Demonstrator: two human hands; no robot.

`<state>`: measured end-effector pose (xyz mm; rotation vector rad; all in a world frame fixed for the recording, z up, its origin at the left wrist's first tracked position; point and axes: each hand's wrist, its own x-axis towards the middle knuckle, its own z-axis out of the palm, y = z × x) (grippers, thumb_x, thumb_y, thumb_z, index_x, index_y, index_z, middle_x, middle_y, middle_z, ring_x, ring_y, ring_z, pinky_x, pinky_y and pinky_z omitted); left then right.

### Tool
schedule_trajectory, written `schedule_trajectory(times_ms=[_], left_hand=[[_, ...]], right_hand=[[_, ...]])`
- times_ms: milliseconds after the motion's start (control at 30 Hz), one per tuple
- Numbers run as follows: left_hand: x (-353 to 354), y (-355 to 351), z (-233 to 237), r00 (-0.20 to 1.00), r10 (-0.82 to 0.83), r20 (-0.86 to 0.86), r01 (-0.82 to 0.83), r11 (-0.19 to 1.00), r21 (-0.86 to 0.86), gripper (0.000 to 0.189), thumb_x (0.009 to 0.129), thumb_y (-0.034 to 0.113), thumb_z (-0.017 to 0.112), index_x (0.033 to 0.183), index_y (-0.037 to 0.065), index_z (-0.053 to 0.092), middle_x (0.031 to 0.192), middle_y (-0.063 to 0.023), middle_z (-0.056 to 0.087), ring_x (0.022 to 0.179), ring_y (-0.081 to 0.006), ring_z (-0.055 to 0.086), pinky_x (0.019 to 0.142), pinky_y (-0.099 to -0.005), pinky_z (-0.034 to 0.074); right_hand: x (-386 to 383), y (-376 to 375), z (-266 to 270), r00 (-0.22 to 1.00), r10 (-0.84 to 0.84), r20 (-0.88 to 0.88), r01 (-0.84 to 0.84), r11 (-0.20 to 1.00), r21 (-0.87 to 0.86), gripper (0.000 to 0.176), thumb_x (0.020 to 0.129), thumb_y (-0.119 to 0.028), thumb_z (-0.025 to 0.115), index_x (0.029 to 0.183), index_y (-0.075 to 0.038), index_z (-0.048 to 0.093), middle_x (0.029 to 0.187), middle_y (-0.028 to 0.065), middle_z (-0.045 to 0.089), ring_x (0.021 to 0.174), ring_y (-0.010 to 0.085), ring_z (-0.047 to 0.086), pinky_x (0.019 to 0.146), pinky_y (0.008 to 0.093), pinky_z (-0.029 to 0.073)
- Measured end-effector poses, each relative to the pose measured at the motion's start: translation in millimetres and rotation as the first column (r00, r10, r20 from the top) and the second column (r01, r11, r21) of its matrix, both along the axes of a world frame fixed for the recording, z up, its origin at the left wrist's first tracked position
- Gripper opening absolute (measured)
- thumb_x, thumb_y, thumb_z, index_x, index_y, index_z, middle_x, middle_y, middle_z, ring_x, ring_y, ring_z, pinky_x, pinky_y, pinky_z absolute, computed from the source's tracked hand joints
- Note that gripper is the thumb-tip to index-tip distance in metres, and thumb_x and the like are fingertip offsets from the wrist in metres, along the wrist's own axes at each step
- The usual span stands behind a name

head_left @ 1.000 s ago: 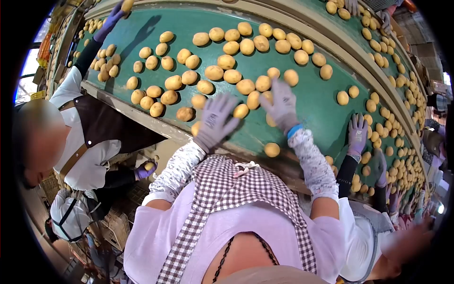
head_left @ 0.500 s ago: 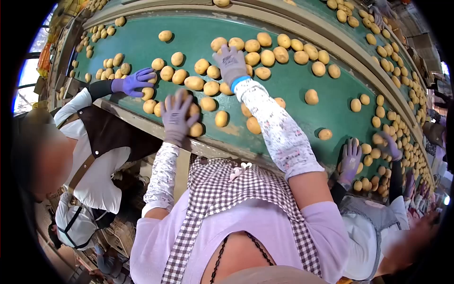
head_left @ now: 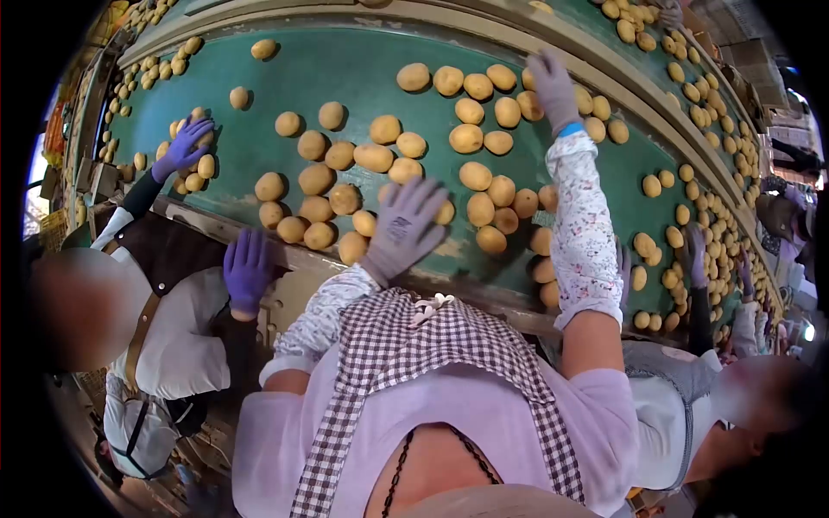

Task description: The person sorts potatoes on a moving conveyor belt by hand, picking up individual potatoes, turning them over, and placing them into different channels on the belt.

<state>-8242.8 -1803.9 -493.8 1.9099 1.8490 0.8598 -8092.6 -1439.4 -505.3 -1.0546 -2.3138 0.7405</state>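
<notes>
A green conveyor belt (head_left: 345, 73) carries several yellow potatoes. My left hand (head_left: 404, 226), in a grey glove, hovers with spread fingers over potatoes (head_left: 344, 199) near the belt's near edge and holds nothing. My right hand (head_left: 553, 86), also grey-gloved, is stretched far across the belt. Its fingers lie flat on a cluster of potatoes (head_left: 507, 112) by the far rail, gripping none that I can see. My patterned sleeve (head_left: 583, 233) crosses over more potatoes.
A person on my left has one purple-gloved hand (head_left: 184, 147) on potatoes and the other (head_left: 248, 269) on the belt's near rail. On my right, another person's purple gloves (head_left: 696, 257) work the belt. A second belt of potatoes (head_left: 691, 60) runs behind.
My right hand swung right and farther across the belt. My left hand shifted right along the near edge. The left person's hand moved left on the belt; potatoes travelled along.
</notes>
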Motion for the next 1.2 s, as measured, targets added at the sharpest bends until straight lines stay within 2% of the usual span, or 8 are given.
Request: schedule_trajectory(times_ms=[200, 267, 300, 467, 533, 667, 800, 1200], left_hand=[[-44, 8, -38, 0.976, -0.070, -0.204, 0.069, 0.998, -0.009, 0.048, 0.096, 0.038, 0.069, 0.137, 0.013, 0.068, 0.154, -0.0082, 0.059, 0.148, -0.0400, 0.045, 0.121, -0.0644, 0.030], [-68, -1, -26, 0.964, -0.048, -0.263, 0.028, 0.997, -0.078, 0.049, 0.094, 0.039, 0.071, 0.135, 0.014, 0.070, 0.158, -0.0093, 0.055, 0.147, -0.0412, 0.045, 0.120, -0.0641, 0.031], [-79, -10, -32, 0.957, 0.024, -0.288, -0.060, 0.991, -0.117, 0.050, 0.093, 0.041, 0.072, 0.136, 0.015, 0.070, 0.160, -0.0105, 0.052, 0.147, -0.0418, 0.044, 0.121, -0.0643, 0.030], [-174, -35, -43, 0.914, 0.241, -0.327, -0.310, 0.934, -0.177, 0.051, 0.093, 0.045, 0.074, 0.136, 0.017, 0.072, 0.161, -0.0150, 0.051, 0.146, -0.0441, 0.045, 0.122, -0.0576, 0.032], [-226, -53, -71, 0.808, 0.290, -0.513, -0.416, 0.897, -0.149, 0.043, 0.099, 0.043, 0.069, 0.133, 0.018, 0.072, 0.158, -0.0150, 0.054, 0.147, -0.0436, 0.045, 0.121, -0.0591, 0.032], [-316, -79, -86, 0.698, 0.395, -0.598, -0.490, 0.872, 0.005, 0.051, 0.103, 0.040, 0.064, 0.147, 0.014, 0.062, 0.157, -0.0217, 0.054, 0.143, -0.0432, 0.051, 0.118, -0.0570, 0.038], [-279, -71, -62, 0.825, 0.357, -0.438, -0.392, 0.920, 0.012, 0.054, 0.103, 0.031, 0.063, 0.151, 0.006, 0.059, 0.161, -0.0232, 0.051, 0.147, -0.0445, 0.047, 0.121, -0.0558, 0.035], [-145, -15, 0, 0.898, -0.388, -0.209, 0.354, 0.917, -0.183, 0.065, 0.093, 0.036, 0.066, 0.154, 0.013, 0.056, 0.159, -0.0163, 0.052, 0.152, -0.0454, 0.039, 0.125, -0.0685, 0.021]], right_hand=[[14, -118, -14, 0.851, 0.089, 0.517, -0.154, 0.985, 0.083, 0.076, 0.096, -0.062, 0.064, 0.149, -0.008, 0.058, 0.172, 0.0194, 0.031, 0.154, 0.0480, 0.033, 0.120, 0.0680, 0.031], [13, -143, 26, 0.971, -0.136, -0.197, -0.032, 0.742, -0.670, 0.065, 0.094, -0.055, 0.070, 0.143, -0.011, 0.064, 0.169, 0.0190, 0.037, 0.149, 0.0444, 0.042, 0.118, 0.0611, 0.038], [19, -140, 15, 0.992, -0.111, 0.060, 0.115, 0.991, -0.069, 0.053, 0.095, -0.043, 0.074, 0.137, -0.011, 0.069, 0.158, 0.0187, 0.052, 0.142, 0.0402, 0.052, 0.116, 0.0527, 0.043], [11, -179, 14, 0.941, 0.150, 0.305, -0.146, 0.989, -0.036, 0.045, 0.100, -0.035, 0.070, 0.134, -0.006, 0.070, 0.132, 0.0176, 0.070, 0.129, 0.0393, 0.062, 0.113, 0.0460, 0.047], [12, -136, 30, 0.981, -0.163, -0.101, 0.042, 0.694, -0.719, 0.040, 0.104, -0.030, 0.067, 0.135, -0.004, 0.070, 0.136, 0.0177, 0.071, 0.127, 0.0361, 0.065, 0.111, 0.0417, 0.049], [56, -2, 21, 0.715, -0.619, 0.326, 0.487, 0.775, 0.403, 0.034, 0.104, -0.034, 0.058, 0.121, -0.011, 0.075, 0.126, 0.0156, 0.073, 0.119, 0.0358, 0.069, 0.104, 0.0456, 0.054], [38, 36, -17, 0.380, -0.719, 0.582, 0.690, 0.639, 0.340, 0.063, 0.100, -0.048, 0.058, 0.150, -0.010, 0.054, 0.164, 0.0206, 0.042, 0.152, 0.0522, 0.034, 0.117, 0.0605, 0.037], [-119, -172, 38, 0.986, 0.036, 0.165, -0.014, 0.991, -0.131, 0.041, 0.102, -0.044, 0.061, 0.127, -0.013, 0.070, 0.142, 0.0125, 0.063, 0.140, 0.0400, 0.050, 0.120, 0.0625, 0.030]])
